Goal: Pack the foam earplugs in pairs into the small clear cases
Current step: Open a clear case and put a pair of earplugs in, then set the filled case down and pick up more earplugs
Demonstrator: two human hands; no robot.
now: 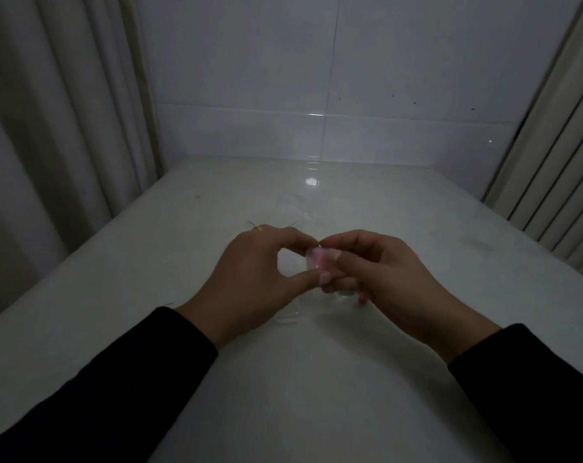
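While my left hand (250, 279) pinches one side of the small clear case (312, 267) above the table (317, 379), my right hand (383, 279) grips the other, probably steadying it so the pink earplugs (320, 257) stay inside.

You are working in a dim, underexposed scene with a cold grey-blue cast. Light is coming from above and behind you: it is glinting as a small bright spot on the glossy white tabletop (312, 182) and as a fainter one on the shiny white tiled wall (313, 114). The long dark sleeves (83, 396) are losing all detail to blackness. The small clear plastic case (317, 259) between your fingers is looking soft and smeared, its pink contents blurring. The wide lens is bending the pale pleated curtains (49, 111) outward at both edges, where the picture is darkening and losing sharpness.
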